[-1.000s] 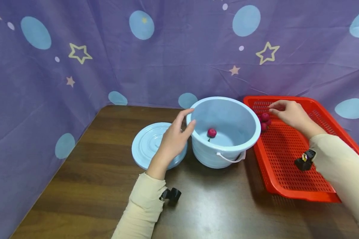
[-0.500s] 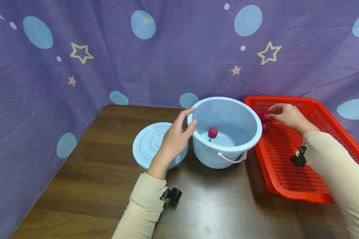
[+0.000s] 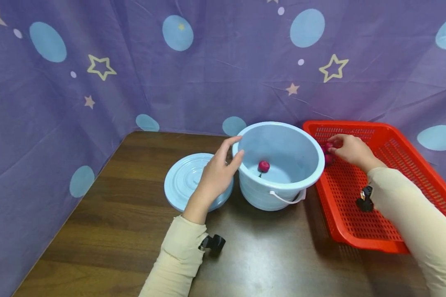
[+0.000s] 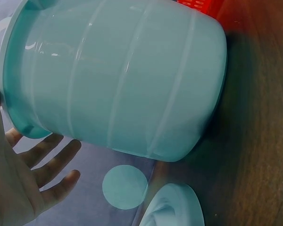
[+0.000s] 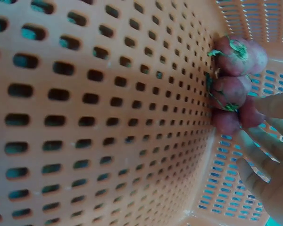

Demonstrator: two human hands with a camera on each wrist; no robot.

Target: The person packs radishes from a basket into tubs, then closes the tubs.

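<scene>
Clearly, I have the clustered radishes (image 5: 228,96) in the far left corner of the red basket (image 3: 368,244), on the scene's right. My right hand (image 3: 353,150) reaches in, thumb and fingers bent around one radish (image 5: 251,114). Just left of the basket stands the pale blue bucket (image 3: 258,194), upright, with a single radish (image 3: 264,166) on its bottom and its white handle (image 3: 291,201) hanging on the near side. My left hand (image 3: 217,171) lies at the left rim, thumb and fingers spread. Left of it, the blue lid (image 3: 183,181) sits on the wooden counter (image 3: 252,255), before a purple curtain (image 3: 215,82).
</scene>
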